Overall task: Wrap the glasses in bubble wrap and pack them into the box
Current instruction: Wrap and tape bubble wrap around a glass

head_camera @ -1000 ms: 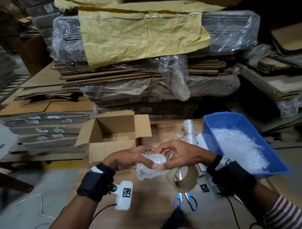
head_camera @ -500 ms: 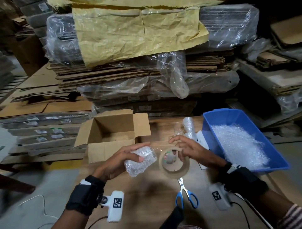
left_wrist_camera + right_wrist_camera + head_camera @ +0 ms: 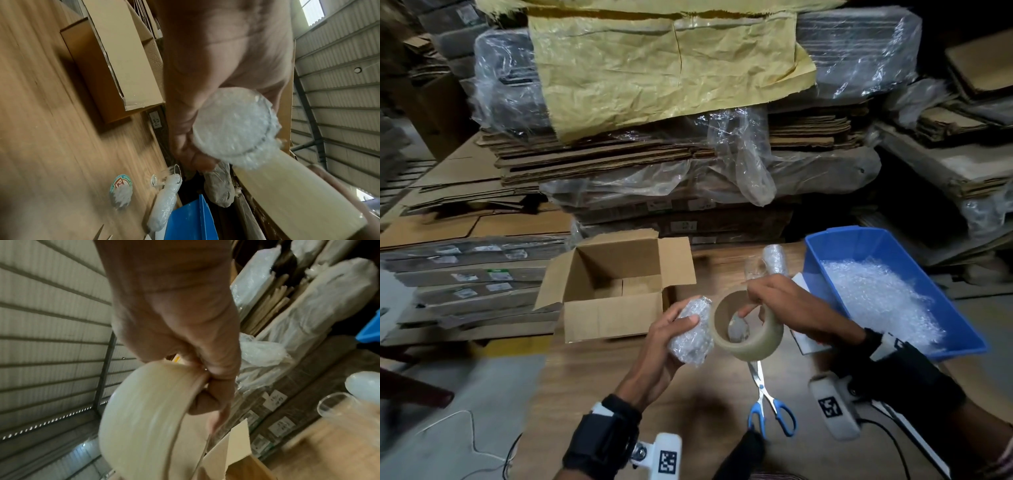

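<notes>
Left hand grip curled around the wrapped glass, held above the worktop just in front of the open box. Right hand grip pinches the tape roll, which touches the wrapped glass. Scissors lie below.

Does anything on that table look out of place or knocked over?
One bare glass lies on its side on the table beside a roll of bubble wrap, near the blue bin. Unwrapped and tipped over, it could roll. Nothing looks spilled or broken.
</notes>
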`<action>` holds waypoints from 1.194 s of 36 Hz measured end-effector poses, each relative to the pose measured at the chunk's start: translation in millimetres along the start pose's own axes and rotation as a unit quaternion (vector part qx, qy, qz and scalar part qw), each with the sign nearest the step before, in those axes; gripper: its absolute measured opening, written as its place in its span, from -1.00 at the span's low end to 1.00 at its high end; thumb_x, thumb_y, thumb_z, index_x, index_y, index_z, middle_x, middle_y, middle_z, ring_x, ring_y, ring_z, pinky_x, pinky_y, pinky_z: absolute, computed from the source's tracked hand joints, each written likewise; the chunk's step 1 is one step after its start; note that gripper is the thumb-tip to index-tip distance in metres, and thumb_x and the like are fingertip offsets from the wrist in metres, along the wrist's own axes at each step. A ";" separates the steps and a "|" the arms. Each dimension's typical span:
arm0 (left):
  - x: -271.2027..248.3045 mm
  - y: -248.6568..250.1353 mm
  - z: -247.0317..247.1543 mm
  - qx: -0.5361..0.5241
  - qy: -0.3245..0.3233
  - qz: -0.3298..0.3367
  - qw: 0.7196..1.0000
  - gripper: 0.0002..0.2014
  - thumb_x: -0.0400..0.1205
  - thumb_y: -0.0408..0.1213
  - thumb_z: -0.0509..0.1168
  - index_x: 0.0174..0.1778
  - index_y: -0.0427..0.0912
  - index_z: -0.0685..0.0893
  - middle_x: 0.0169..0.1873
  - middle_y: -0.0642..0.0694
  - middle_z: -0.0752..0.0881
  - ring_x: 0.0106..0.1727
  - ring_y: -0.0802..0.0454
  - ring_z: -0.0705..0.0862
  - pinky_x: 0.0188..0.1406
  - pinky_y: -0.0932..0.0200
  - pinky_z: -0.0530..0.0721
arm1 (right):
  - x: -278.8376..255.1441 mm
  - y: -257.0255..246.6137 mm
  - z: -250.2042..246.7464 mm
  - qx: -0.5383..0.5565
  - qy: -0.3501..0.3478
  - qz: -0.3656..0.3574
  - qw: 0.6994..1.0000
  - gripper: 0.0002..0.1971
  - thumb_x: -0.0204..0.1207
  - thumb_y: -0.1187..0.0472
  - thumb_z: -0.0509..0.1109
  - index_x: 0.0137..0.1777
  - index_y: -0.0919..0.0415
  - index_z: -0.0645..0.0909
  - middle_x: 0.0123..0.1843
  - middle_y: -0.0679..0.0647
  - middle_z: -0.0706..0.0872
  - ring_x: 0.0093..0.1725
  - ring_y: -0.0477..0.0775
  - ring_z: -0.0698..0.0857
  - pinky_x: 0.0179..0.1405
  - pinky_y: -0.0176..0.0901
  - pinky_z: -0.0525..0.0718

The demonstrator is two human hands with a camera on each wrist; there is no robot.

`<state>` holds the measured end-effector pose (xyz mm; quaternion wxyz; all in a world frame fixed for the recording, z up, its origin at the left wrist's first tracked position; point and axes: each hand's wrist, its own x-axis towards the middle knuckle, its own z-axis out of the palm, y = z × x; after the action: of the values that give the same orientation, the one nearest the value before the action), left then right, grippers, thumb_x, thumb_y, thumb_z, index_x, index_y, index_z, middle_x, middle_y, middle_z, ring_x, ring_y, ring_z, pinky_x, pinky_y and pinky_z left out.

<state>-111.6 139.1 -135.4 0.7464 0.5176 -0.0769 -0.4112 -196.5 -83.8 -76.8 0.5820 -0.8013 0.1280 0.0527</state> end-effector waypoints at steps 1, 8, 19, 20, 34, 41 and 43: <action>-1.5 -1.1 -0.4 -0.002 -0.010 -0.011 1.000 -0.47 0.56 -0.14 0.43 0.49 -0.10 0.67 0.37 -0.30 0.73 0.17 -0.19 0.77 -0.06 -0.01 0.78 | 0.8 1.9 2.0 0.020 0.013 0.005 1.000 -0.68 0.56 0.05 0.19 -0.45 0.00 0.37 -0.24 0.17 0.56 0.03 0.00 0.88 -0.05 0.00 0.41; -1.2 8.4 -7.6 0.015 -0.073 -0.074 0.994 -0.41 0.57 -0.18 0.42 0.54 -0.17 0.50 0.31 -0.28 0.73 0.20 -0.27 0.78 0.05 -0.08 0.78 | 4.0 2.4 -0.6 0.269 0.042 0.087 0.958 -0.71 0.70 0.32 0.38 0.37 0.38 0.55 0.00 0.48 0.74 -0.12 0.24 0.80 -0.23 -0.06 0.81; 18.6 -16.1 -3.4 0.046 0.018 0.025 0.998 -0.73 0.80 -0.19 0.24 0.38 -0.20 0.59 0.20 -0.31 0.72 0.05 -0.21 0.74 -0.02 -0.10 0.74 | 2.0 14.9 21.1 0.167 0.142 0.073 0.973 -0.56 0.46 0.20 0.66 0.25 -0.03 0.57 0.05 0.12 0.83 -0.03 0.11 0.82 -0.02 0.02 0.80; 19.7 -17.8 -3.6 0.043 0.029 0.031 0.998 -0.75 0.80 -0.20 0.23 0.35 -0.21 0.60 0.17 -0.28 0.72 0.02 -0.20 0.74 -0.05 -0.08 0.75 | 0.9 16.9 21.0 0.125 0.149 0.071 0.978 -0.57 0.44 0.15 0.67 0.21 -0.13 0.59 0.05 0.08 0.83 0.01 0.06 0.82 -0.03 -0.02 0.81; 33.8 -11.8 -14.7 0.075 0.129 0.071 0.986 -0.81 0.82 -0.20 0.21 0.30 -0.16 0.59 0.09 -0.27 0.72 -0.10 -0.15 0.79 -0.25 -0.06 0.77 | -14.0 -14.3 10.2 -0.102 0.003 -0.007 0.995 -0.67 0.35 0.01 0.42 -0.03 0.19 0.87 -0.13 0.16 0.86 -0.10 0.10 0.82 0.09 0.15 0.78; 41.1 -5.2 -4.0 0.094 0.161 0.090 0.978 -0.84 0.84 -0.16 0.19 0.30 -0.04 0.55 0.18 -0.20 0.66 0.06 -0.13 0.73 -0.16 -0.03 0.80 | -25.3 -25.0 23.8 -0.215 -0.111 -0.069 0.968 -0.59 0.36 -0.08 0.38 0.18 -0.09 0.84 -0.08 -0.15 0.87 -0.11 -0.14 0.79 0.01 -0.03 0.76; 41.9 -5.2 -0.5 0.081 0.173 0.091 0.977 -0.82 0.84 -0.14 0.19 0.33 -0.05 0.51 0.20 -0.20 0.65 0.08 -0.14 0.71 -0.17 -0.03 0.80 | -22.8 -22.9 27.3 -0.228 -0.121 -0.077 0.963 -0.56 0.34 -0.12 0.37 0.21 -0.10 0.82 -0.05 -0.16 0.86 -0.05 -0.17 0.77 0.08 -0.05 0.75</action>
<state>-86.9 109.8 -153.0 0.7379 0.6307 -0.0267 -0.2388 -210.6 -48.1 -59.1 0.3971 -0.9079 -0.0210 0.1324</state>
